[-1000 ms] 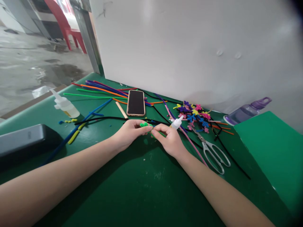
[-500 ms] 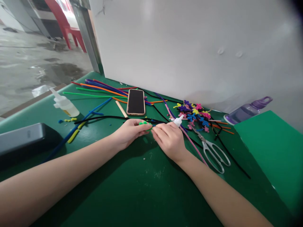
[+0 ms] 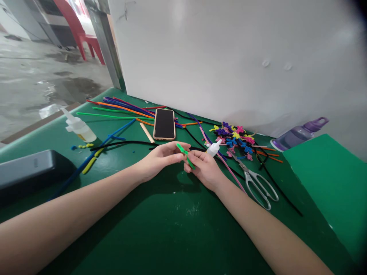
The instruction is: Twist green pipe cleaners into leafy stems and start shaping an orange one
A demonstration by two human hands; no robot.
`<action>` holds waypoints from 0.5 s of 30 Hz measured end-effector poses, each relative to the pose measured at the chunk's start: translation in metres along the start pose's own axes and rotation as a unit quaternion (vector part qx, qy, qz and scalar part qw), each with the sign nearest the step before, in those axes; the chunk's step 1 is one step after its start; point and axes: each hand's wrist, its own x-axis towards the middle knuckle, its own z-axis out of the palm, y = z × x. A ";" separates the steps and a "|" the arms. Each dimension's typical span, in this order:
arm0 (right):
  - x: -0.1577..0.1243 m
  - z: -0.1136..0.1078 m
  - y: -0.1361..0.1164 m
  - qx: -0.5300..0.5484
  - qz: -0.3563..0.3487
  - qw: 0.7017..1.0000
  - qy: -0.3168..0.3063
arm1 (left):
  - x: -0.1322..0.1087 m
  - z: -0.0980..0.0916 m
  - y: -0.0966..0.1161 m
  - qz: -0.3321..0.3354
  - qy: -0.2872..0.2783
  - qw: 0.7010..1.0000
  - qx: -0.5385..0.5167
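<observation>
A short bright green pipe cleaner piece (image 3: 185, 154) is held between both hands over the green table (image 3: 172, 221). My left hand (image 3: 160, 158) pinches its upper end with thumb and fingers. My right hand (image 3: 205, 170) is closed round its lower end. A small white glue bottle (image 3: 213, 148) sticks up just behind my right hand; whether that hand also holds it is unclear. Black pipe cleaners (image 3: 129, 143) run across the table behind my hands.
Loose coloured pipe cleaners (image 3: 123, 109) and a phone (image 3: 164, 123) lie at the back. A pile of small pipe-cleaner flowers (image 3: 235, 138), scissors (image 3: 258, 183) and a purple bottle (image 3: 298, 134) are at the right. Another glue bottle (image 3: 78, 128) and a dark box (image 3: 31, 170) sit left.
The green piece, curled between my fingertips earlier, now sticks out straight and slanted between the hands. My right hand has drawn slightly back toward me.
</observation>
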 end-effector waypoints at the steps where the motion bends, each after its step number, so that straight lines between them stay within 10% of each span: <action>1: 0.000 0.000 0.000 0.028 0.012 0.999 -0.008 | 0.000 0.000 -0.001 0.003 -0.004 1.000 0.014; 15: -0.001 0.000 -0.002 -0.007 0.056 0.998 -0.024 | 0.002 0.002 0.001 0.010 0.079 0.987 0.138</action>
